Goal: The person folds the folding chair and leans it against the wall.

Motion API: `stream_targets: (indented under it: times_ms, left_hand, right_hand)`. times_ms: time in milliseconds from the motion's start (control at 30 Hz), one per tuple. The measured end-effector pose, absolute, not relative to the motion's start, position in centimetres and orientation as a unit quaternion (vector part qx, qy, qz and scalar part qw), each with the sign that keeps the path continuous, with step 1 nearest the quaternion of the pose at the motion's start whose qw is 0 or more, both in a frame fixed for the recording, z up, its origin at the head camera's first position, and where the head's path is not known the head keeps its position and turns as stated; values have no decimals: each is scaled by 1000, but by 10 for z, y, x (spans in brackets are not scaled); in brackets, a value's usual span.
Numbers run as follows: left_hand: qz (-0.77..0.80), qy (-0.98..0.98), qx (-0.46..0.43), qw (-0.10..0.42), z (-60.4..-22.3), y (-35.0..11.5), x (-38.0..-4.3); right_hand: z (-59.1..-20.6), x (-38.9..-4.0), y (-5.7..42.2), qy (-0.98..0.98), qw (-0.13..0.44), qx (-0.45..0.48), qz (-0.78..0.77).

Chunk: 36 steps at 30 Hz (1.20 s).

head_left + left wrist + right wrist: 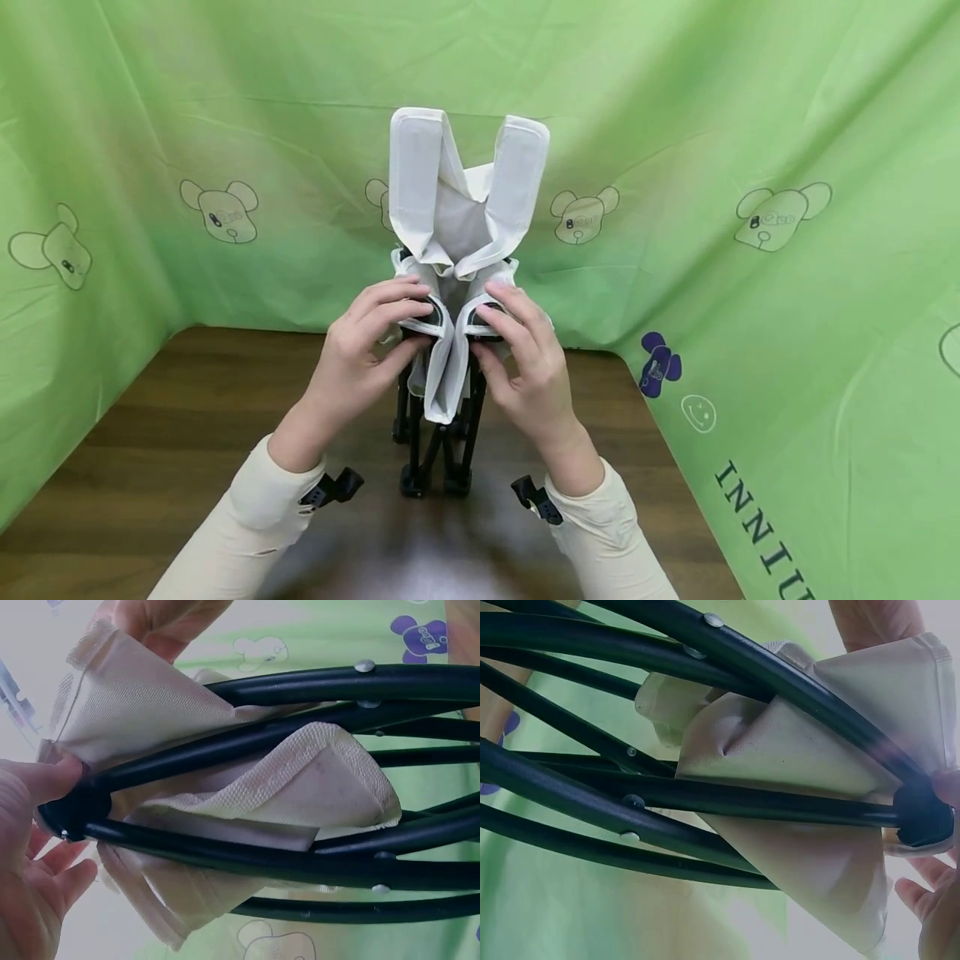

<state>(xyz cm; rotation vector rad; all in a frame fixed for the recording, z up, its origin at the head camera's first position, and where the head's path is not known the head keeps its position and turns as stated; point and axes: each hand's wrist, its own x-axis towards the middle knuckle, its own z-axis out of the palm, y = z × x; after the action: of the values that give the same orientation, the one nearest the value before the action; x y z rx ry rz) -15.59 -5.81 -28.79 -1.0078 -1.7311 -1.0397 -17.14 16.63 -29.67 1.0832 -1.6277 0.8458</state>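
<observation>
At the centre of the head view is a narrow, partly folded chair (442,387), its cloth flaps (415,175) rising toward 12 o'clock and its black feet (412,483) toward 6; the left hand (356,350) at 9 o'clock and the right hand (536,358) at 3 each grip a top corner, fingers curved over the cloth and thumb set against the side.

From the left wrist, what the head view hides comes out: black tubes (225,746) crossing in pairs, silver rivets (364,667), a loose fold of cloth between them, and a corner joint (82,814) at 8 o'clock under the left thumb; the right wrist view mirrors this, its black joint (922,814) at 4 o'clock beside the right thumb; only the head view shows both flaps whole.

Around the chair the wooden table (210,400) gives more room toward 8 o'clock than toward 4; its far edge meets the green curtain (300,67) at 12, just beyond the chair; pale sleeves (225,517) frame the stretch toward 6.
</observation>
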Motion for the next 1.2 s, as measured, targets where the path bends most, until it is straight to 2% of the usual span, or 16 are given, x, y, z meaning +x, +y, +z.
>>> stream_targets:
  times_ms: [233,467,667,833,1067,1200]
  left_hand:
    - [-440,-691,-378,431,-294,-65,-158]
    - [-505,-663,-310,457,-317,-65,-154]
    - [-535,-663,-258,456,-324,-62,-147]
    - [-568,-670,-218,426,-337,-65,-144]
    - [-610,-680,-169,368,-358,-71,-144]
    - [-619,-689,-147,348,-365,-75,-145]
  right_hand:
    - [-295,-173,173,-676,488,423,356]
    - [-304,-172,182,-690,476,400,370]
    - [-315,-170,191,-703,473,361,388]
    - [-327,-166,195,-702,447,304,463]
    - [-342,-161,199,-683,351,255,588]
    - [-349,-158,200,-680,326,236,613]
